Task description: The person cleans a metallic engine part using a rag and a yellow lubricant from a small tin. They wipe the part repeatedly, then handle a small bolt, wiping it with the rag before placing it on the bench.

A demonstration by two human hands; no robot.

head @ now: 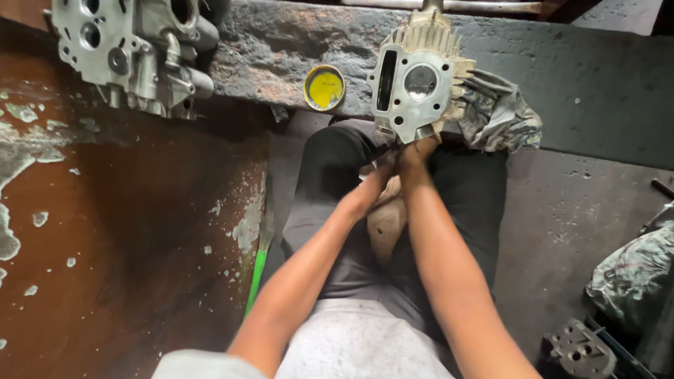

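Note:
A silver finned engine cylinder block [415, 81] with a round bore rests against the dark concrete ledge [597, 77] in front of me. My right hand [415, 149] grips its lower edge. Just left of it and slightly lower, my left hand [381, 170] sits close against the right hand at the block's bottom; what its fingers hold is hidden. A crumpled grey rag [502, 116] lies right of the block. My knees in dark trousers are below the hands.
A larger aluminium engine head [133, 52] stands at the upper left. A small yellow tin lid [324, 88] sits on the ledge. A green-handled tool [256, 277] lies by my left leg. Another rag [632, 274] and a metal part [579, 349] lie at the lower right.

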